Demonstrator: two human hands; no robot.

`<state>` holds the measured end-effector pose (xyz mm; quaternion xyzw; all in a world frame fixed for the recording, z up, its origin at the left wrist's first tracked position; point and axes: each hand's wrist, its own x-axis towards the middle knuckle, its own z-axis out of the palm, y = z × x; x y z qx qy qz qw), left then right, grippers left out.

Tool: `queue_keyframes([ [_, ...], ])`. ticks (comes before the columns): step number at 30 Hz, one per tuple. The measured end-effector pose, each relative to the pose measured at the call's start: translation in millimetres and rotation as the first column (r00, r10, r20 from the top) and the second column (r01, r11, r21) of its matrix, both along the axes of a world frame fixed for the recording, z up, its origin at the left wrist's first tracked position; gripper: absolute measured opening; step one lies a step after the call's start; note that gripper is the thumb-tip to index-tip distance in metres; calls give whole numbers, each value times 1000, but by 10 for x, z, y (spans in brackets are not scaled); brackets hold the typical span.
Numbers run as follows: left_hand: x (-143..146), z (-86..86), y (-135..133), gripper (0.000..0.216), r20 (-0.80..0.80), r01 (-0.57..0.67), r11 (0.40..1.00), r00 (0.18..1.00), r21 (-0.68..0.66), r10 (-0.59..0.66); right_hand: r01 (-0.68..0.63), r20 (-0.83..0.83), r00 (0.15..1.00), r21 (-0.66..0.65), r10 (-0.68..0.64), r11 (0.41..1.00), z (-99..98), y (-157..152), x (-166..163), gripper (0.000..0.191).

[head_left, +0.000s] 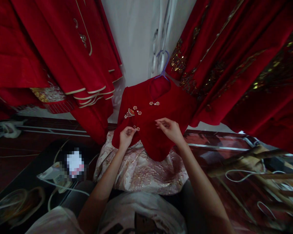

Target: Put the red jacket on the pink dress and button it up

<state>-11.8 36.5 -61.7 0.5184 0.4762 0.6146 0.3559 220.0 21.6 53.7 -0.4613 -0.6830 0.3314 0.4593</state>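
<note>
- Here's the jacket (pixel 146 121), laid over pink cloth (pixel 146 172) on the lap, a hanger (pixel 164 66) poking from its neck.
- I see the left hand (pixel 127 138) pinching a clasp (pixel 138 129) at its edge.
- Right hand (pixel 171 130) over the front, fingers drawn close; I can't tell whether they grip anything.
- Red drapes (pixel 63 48) crowd in left, sequined ones (pixel 234 81) right, meeting the jacket's side.
- Cable (pixel 68 189) trailing toward the left forearm, below a blurred screen (pixel 75 164).

Beaded ornament (pixel 138 129) partly behind left fingers (pixel 130 129), bright object (pixel 75 164) pixelated
</note>
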Motion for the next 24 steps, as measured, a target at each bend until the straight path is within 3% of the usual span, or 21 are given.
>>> queue_keyframes([
  [4,-19,96,45,21,-135,29,1000,990,6,-28,14,-8,1000,-8,-14,1000,4,17,53,26],
  [8,-130,456,225,29,-423,22,987,905,160,48,6,-17,1000,-3,-6,1000,30,7,80,26],
  [12,-269,897,499,32,-749,129,923,629,363,207,-5,-11,1000,7,5,1000,46,-4,81,27],
  [15,-308,1114,664,28,-876,267,893,424,362,228,-9,0,1000,10,9,1000,41,-3,78,27],
  [17,-301,1195,733,22,-913,330,879,337,345,232,-14,0,1000,6,14,1000,41,-4,77,27],
  [20,-281,1265,797,16,-931,418,847,294,328,216,-10,0,1000,-1,10,1000,59,-13,78,27],
  [24,-300,1337,892,11,-943,527,805,312,271,114,2,8,1000,4,-2,1000,80,-16,98,28],
])
